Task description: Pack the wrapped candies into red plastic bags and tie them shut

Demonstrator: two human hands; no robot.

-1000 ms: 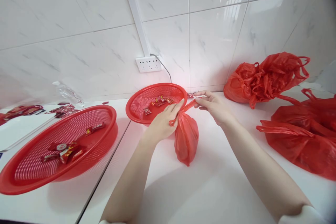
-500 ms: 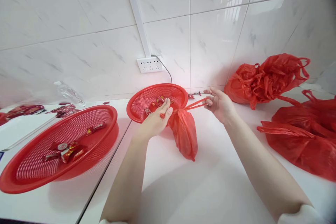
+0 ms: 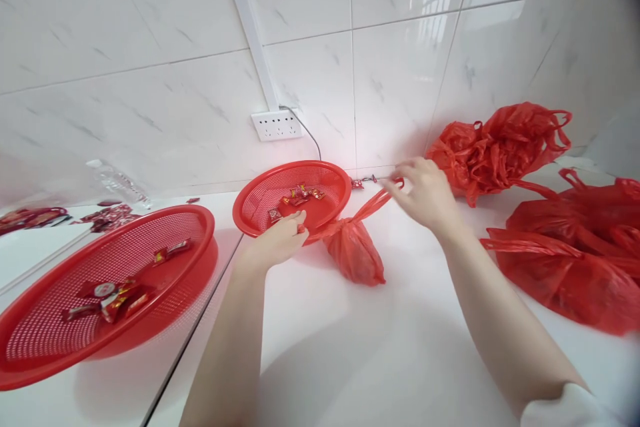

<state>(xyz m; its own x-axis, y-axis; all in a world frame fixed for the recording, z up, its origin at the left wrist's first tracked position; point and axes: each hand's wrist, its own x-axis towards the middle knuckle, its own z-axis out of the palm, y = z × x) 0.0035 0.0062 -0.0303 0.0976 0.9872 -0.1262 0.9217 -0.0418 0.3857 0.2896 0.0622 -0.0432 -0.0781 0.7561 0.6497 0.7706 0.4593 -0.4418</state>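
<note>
Toward the desk's left edge, the large basket point(image 3: 203, 227) carries a few wrapped sweets point(image 3: 113, 300), not yet bagged; so does the small basket point(image 3: 325, 210) by the back edge. Your left hand point(image 3: 280, 243) has its grip closed on one handle of the red bag point(image 3: 355, 257). That bag lies between your hands, on mid-desk; it looks filled and gathered, its knot perhaps unfinished. Your right hand point(image 3: 420, 190) is blurred beside the other handle; you can't tell its grip. Toward the right edge, bulging bags point(image 3: 555, 280) look done.
</note>
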